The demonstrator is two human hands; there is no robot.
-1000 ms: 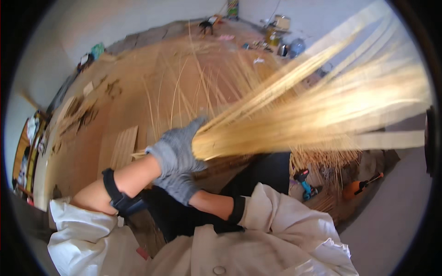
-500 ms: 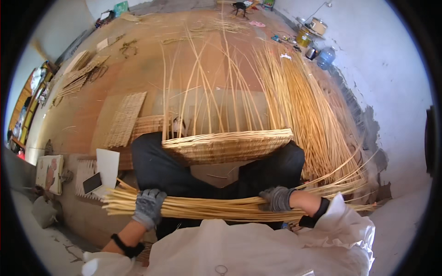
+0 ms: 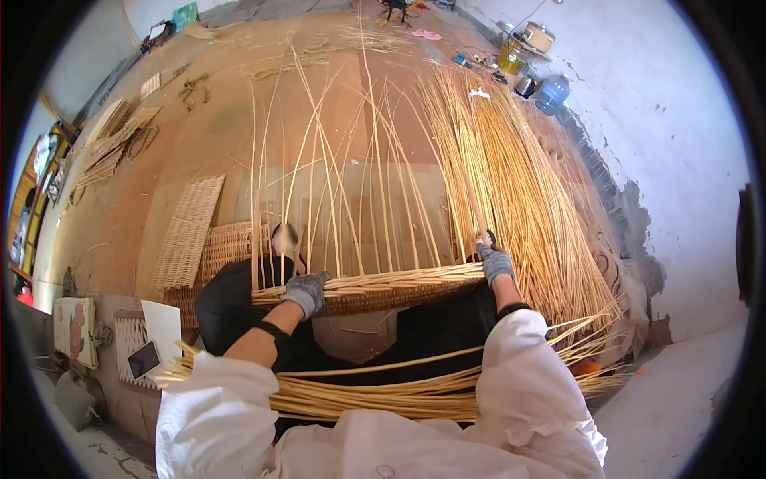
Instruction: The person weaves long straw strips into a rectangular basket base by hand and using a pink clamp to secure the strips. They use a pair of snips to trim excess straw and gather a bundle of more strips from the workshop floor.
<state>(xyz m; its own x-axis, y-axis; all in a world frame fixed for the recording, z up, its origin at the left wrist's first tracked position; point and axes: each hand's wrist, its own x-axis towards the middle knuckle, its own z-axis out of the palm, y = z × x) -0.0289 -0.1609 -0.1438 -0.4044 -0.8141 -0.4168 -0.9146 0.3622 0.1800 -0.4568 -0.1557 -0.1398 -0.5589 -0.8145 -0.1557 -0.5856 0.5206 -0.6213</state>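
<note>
Lying across the person's black trousers (image 3: 443, 318), a woven panel (image 3: 375, 297) has long loose rods (image 3: 378, 152) spreading from its upper edge over the floor (image 3: 227, 132). The left hand (image 3: 306, 294), in a grey glove, grips that edge near the panel's left corner, fingers folded over the weave. The right hand (image 3: 496, 265), gloved alike, has its fingers closed on the right corner. Nearer the body, a bundle of rods (image 3: 383, 399) crosses the lap beneath both arms. Along the floor's right edge spreads a heap of rods (image 3: 523, 199), with a blue water jug (image 3: 552, 96) near its far end. Left of the panel lie flat woven mats (image 3: 190, 231)
</note>
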